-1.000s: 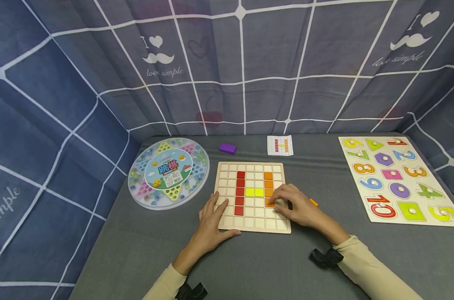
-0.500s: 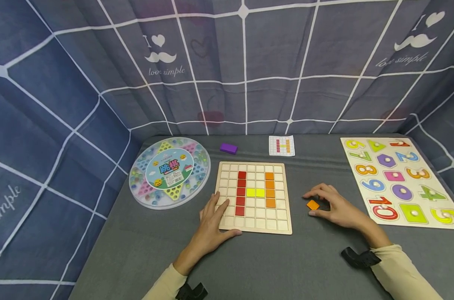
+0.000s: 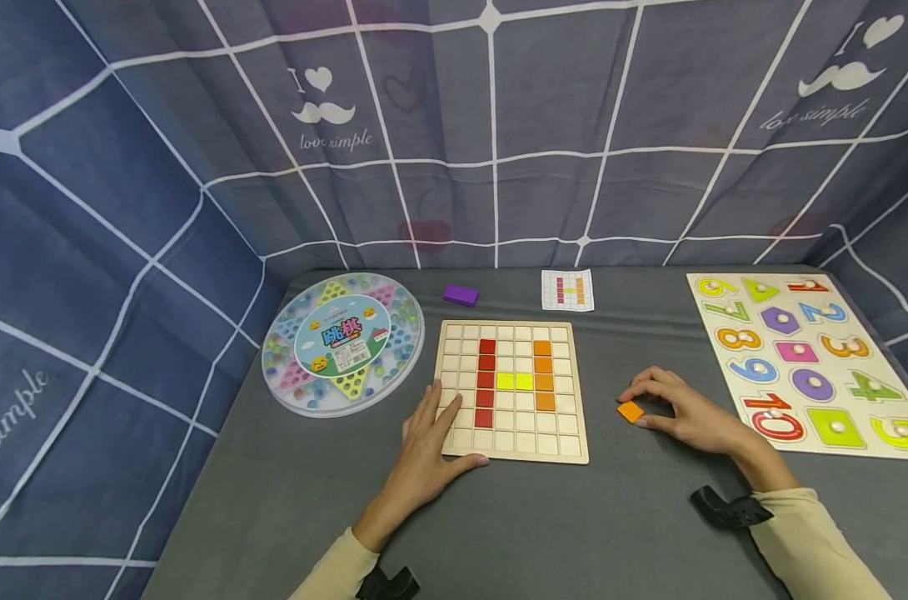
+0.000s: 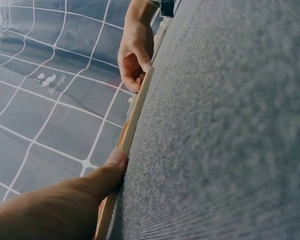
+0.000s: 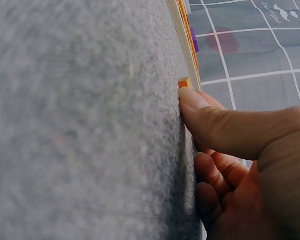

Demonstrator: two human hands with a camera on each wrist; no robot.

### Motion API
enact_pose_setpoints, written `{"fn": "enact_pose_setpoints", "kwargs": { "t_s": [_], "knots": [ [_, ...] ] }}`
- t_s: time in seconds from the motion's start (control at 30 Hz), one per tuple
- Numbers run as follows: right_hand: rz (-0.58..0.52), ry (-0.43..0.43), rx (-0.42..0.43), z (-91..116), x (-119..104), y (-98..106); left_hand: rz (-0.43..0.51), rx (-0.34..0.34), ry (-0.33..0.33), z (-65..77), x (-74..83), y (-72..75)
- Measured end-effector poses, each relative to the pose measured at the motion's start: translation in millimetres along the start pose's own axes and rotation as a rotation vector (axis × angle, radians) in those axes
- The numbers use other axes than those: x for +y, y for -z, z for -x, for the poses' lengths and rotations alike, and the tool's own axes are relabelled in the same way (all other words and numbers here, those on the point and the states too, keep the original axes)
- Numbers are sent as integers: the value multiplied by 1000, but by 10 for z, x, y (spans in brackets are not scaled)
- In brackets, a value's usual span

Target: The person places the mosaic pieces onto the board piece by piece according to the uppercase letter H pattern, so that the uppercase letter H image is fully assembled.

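Observation:
A square wooden grid board [image 3: 566, 446] lies on the grey table cloth. In its grid stand a column of red tiles [image 3: 486, 379], two yellow tiles [image 3: 514, 382] and a column of orange tiles [image 3: 544, 383]. My left hand [image 3: 424, 454] rests on the board's lower left corner, fingers straight, with its thumb along the near edge, also seen in the left wrist view. To the right of the board, my right hand [image 3: 690, 417] pinches a loose orange tile [image 3: 630, 412] between thumb and fingers at the cloth. The right wrist view shows the thumb against that tile.
A round Chinese checkers box [image 3: 274, 392] lies left of the board. Behind it are a purple block [image 3: 461, 295] and a small pattern card [image 3: 567, 290]. A number-and-shape puzzle board [image 3: 731, 312] lies at the right. Patterned curtains [image 3: 544, 200] surround the table.
My right hand let go of the lowest orange tile in the grid, moved right off the board and took hold of the loose orange tile. My left hand stayed on the board.

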State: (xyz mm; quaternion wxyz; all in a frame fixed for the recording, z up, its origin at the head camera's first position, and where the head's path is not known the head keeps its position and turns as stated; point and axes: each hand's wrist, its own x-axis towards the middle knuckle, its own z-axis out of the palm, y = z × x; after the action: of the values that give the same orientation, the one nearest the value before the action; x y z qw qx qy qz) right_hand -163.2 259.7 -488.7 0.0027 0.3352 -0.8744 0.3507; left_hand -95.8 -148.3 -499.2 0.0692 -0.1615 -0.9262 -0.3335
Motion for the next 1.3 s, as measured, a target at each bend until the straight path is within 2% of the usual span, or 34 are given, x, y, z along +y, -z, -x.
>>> {"fn": "enact_pose_setpoints", "kwargs": {
  "t_s": [0.77, 1.3],
  "knots": [
    [-13, 25, 23, -30, 17, -24, -10, 9, 0, -10, -15, -17],
    [-5, 4, 48, -28, 11, -51, -15, 12, -1, -4, -14, -21]
  ]
}}
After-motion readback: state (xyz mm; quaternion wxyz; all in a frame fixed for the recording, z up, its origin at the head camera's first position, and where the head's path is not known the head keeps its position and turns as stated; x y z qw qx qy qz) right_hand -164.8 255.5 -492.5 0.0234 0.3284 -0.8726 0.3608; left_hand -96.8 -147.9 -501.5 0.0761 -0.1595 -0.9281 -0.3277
